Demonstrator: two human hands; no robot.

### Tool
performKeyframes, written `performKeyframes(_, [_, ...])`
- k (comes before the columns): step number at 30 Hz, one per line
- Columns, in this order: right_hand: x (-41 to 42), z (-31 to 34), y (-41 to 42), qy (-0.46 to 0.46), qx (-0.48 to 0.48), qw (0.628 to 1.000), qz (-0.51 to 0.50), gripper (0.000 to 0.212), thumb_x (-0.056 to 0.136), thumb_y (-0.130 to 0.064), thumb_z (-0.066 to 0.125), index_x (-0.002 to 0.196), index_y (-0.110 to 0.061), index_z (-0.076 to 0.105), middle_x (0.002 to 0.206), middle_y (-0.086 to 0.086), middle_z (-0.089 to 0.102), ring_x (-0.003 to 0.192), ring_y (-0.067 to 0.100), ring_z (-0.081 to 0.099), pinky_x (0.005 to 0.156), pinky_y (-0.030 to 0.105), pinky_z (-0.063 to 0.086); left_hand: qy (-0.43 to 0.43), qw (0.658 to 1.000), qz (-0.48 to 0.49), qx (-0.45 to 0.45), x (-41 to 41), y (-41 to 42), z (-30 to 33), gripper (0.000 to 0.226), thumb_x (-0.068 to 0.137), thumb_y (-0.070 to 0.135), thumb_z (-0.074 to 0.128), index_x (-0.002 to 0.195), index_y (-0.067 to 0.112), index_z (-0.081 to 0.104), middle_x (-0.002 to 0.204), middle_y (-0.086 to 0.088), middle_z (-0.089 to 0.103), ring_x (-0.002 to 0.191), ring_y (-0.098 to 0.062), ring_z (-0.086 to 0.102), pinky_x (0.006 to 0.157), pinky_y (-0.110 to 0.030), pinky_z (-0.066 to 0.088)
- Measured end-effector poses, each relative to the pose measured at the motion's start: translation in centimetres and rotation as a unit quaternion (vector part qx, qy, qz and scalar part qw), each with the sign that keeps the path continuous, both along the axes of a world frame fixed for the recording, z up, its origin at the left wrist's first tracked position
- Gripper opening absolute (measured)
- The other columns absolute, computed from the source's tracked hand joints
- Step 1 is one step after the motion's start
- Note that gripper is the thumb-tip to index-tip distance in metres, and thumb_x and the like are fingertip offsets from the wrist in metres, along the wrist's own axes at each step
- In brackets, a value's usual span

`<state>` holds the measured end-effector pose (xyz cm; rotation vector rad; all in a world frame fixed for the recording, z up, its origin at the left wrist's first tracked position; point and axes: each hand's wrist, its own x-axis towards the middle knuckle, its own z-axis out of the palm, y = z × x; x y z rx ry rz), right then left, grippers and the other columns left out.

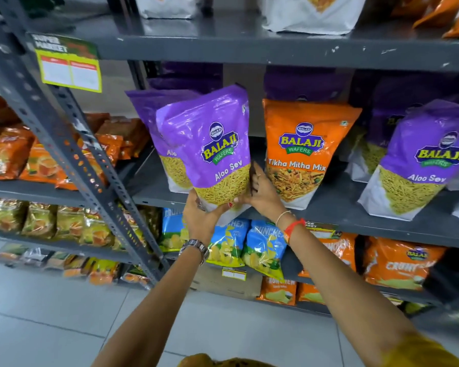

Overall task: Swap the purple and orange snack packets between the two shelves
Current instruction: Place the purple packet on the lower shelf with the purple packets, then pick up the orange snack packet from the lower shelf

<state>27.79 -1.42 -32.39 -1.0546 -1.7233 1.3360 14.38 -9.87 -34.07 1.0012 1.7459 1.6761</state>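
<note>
A purple Aloo Sev packet (pixel 212 144) stands tilted at the front of the middle shelf (pixel 329 207). My left hand (pixel 200 217) grips its bottom left corner and my right hand (pixel 263 193) holds its bottom right edge. Behind it stands another purple packet (pixel 149 109). To the right an orange Tikha Mitha Mix packet (pixel 302 152) stands upright on the same shelf, just beside my right hand. Further right is a third purple packet (pixel 419 160). More purple packets fill the back row, partly hidden. Orange packets (pixel 445 14) lie on the upper shelf at the top right.
White-bottomed packets (pixel 313 14) stand on the upper shelf (pixel 249 46). Blue chip bags (pixel 263 245) and orange chip bags (pixel 398 260) sit on the lower shelf. A grey slotted upright (pixel 72 144) slants across the left, with another rack of snack bags (pixel 37 160) behind. Pale tiled floor (pixel 51 313) lies below.
</note>
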Motion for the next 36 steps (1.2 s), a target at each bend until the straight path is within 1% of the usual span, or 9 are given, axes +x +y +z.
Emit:
performKeyframes(4, [0.4,-1.7,1.0,-0.028,0.045,0.997,-0.052,0.080,0.065,0.000,0.077,0.134,-0.021,0.042,0.120,0.006,0.062,0.117,0.025,0.057,0.103,0.050,0.048,0.015,1.000,0.000,-0.007,0.9,1.8,-0.5,0.067,0.051,0.025,0.086,0.106,0.013,0.050,0.099,-0.006,0.064,0.092,-0.023,0.060,0.080,-0.037,0.054])
performKeyframes(7, [-1.2,-3.5,1.1,-0.073,0.088,0.988,-0.103,0.067,0.066,-0.011,0.070,0.127,-0.027,0.048,0.103,0.027,0.069,0.099,0.047,0.063,0.082,0.064,0.053,0.019,1.000,0.014,0.001,1.0,2.0,-0.5,0.065,0.054,0.020,0.086,0.107,0.016,0.049,0.095,-0.001,0.060,0.087,-0.016,0.057,0.070,-0.014,0.047])
performKeyframes(10, [-2.3,-5.5,0.7,-0.095,0.090,0.984,-0.120,0.071,0.072,-0.010,0.066,0.136,-0.029,0.041,0.113,0.016,0.069,0.108,0.032,0.064,0.089,0.054,0.055,0.021,0.999,0.032,0.018,0.7,1.6,-1.2,0.068,0.054,0.017,0.086,0.112,0.009,0.049,0.101,-0.006,0.062,0.091,-0.017,0.057,0.065,0.000,0.042])
performKeyframes(16, [0.1,-4.8,0.7,-0.058,0.099,0.970,-0.214,0.055,0.083,-0.006,0.062,0.135,-0.015,0.050,0.126,0.014,0.066,0.113,0.026,0.064,0.098,0.044,0.054,0.047,0.999,-0.012,-0.006,2.3,6.6,-1.6,0.081,0.056,0.018,0.084,0.126,0.012,0.042,0.125,-0.007,0.057,0.116,-0.020,0.053,0.095,-0.030,0.045])
performKeyframes(20, [2.7,-3.7,-1.4,0.025,0.168,0.912,-0.372,0.030,0.080,-0.007,0.063,0.110,-0.011,0.066,0.097,0.005,0.073,0.087,0.023,0.069,0.078,0.052,0.059,0.031,0.998,-0.047,0.023,2.3,7.5,-1.3,0.092,0.061,0.008,0.080,0.136,0.016,0.026,0.134,0.002,0.040,0.123,-0.009,0.040,0.107,-0.020,0.034])
performKeyframes(24, [6.5,-3.4,-0.7,-0.025,0.154,0.863,-0.480,0.061,0.067,-0.027,0.075,0.123,-0.020,0.051,0.115,0.002,0.054,0.102,0.027,0.057,0.083,0.052,0.054,0.141,0.984,0.061,0.085,4.6,5.4,-2.5,0.089,0.069,0.014,0.075,0.139,0.011,0.021,0.146,-0.013,0.025,0.138,-0.019,0.021,0.117,-0.028,0.020])
performKeyframes(29, [9.5,-3.8,2.2,-0.060,0.038,0.925,-0.375,0.114,0.050,-0.044,0.087,0.142,-0.011,0.028,0.142,0.015,0.038,0.136,0.030,0.031,0.108,0.040,0.033,0.123,0.981,-0.127,0.080,9.6,6.2,-1.1,0.054,0.084,0.019,0.059,0.132,0.011,0.036,0.132,0.004,0.037,0.124,-0.003,0.034,0.105,-0.018,0.031])
performKeyframes(33, [10.7,-3.2,3.7,0.016,-0.010,0.962,-0.274,0.087,0.060,-0.026,0.086,0.132,-0.006,0.040,0.120,0.004,0.053,0.113,0.015,0.050,0.082,0.003,0.045,0.005,0.980,-0.194,0.036,11.1,9.2,0.4,0.071,0.082,0.018,0.063,0.140,0.013,0.023,0.134,0.008,0.034,0.121,0.002,0.037,0.101,-0.011,0.034])
performKeyframes(36, [11.6,-3.4,4.1,0.022,-0.023,0.967,-0.254,0.073,0.067,-0.011,0.082,0.131,-0.008,0.045,0.120,0.004,0.058,0.111,0.013,0.054,0.084,0.011,0.050,-0.019,0.978,-0.207,0.013,11.4,10.5,0.6,0.072,0.079,0.015,0.064,0.139,0.007,0.024,0.132,-0.009,0.047,0.116,-0.016,0.049,0.091,-0.015,0.042])
